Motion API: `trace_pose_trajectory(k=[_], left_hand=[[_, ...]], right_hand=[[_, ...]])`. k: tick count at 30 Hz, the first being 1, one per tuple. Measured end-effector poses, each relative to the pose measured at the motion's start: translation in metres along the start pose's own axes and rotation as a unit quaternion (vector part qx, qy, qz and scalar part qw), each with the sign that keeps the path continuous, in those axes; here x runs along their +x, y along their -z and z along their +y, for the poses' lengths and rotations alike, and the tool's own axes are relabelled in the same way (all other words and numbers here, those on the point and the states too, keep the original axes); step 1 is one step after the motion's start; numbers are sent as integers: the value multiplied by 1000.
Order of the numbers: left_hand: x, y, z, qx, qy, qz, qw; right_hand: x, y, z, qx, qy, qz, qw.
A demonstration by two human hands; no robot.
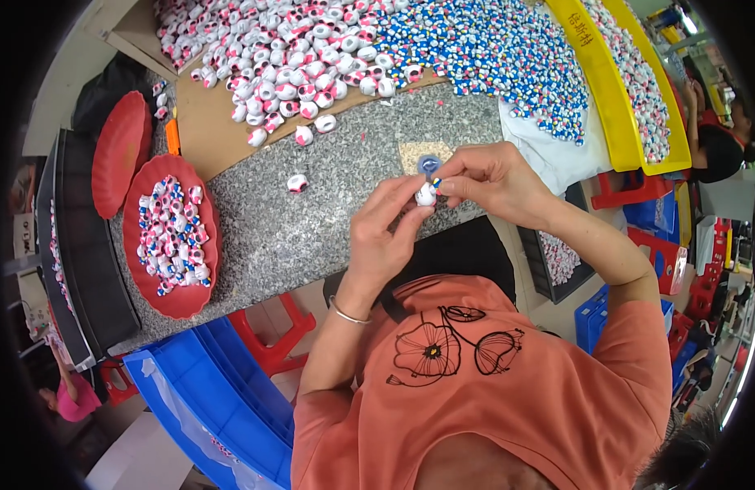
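My left hand (383,231) pinches a small white figurine head (426,194) between thumb and fingers over the near edge of the granite worktop. My right hand (501,181) has thumb and forefinger closed on a tiny blue figurine body (438,184), which meets the white head; how far the two are joined cannot be made out. Just beyond the fingertips, a small round blue dish (429,165) rests on a beige speckled patch (412,152). One loose white and pink head (296,183) lies on the granite to the left of my hands.
A heap of white and pink heads (312,61) covers the far side, beside a pile of blue bodies (500,65). A red scalloped plate (212,245) of mixed pieces stands left, near an orange-handled tool (173,135). A yellow tray (610,122) sits far right, and blue crates (206,392) stand below.
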State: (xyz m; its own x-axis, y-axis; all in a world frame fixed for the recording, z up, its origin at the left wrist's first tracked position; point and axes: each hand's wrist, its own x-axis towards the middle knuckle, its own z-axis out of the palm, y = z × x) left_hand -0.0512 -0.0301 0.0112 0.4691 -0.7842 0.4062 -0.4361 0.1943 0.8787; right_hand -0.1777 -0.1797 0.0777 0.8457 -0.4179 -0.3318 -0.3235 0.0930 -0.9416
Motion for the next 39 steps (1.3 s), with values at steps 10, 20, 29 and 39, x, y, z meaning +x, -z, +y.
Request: trace_pose_trajectory(k=[10, 20, 29, 39], left_hand=[[-4, 11, 9, -286, 298, -139, 900], [3, 117, 11, 79, 122, 136, 980], [-3, 192, 8, 544, -39, 268, 794], [30, 97, -16, 390, 52, -7, 919]], right_hand=[[-8, -5, 9, -254, 285, -36, 923], [-3, 109, 32, -559, 241, 189, 770], [18, 128, 41, -653, 270, 135, 695], [9, 44, 30, -186, 25, 120, 975]])
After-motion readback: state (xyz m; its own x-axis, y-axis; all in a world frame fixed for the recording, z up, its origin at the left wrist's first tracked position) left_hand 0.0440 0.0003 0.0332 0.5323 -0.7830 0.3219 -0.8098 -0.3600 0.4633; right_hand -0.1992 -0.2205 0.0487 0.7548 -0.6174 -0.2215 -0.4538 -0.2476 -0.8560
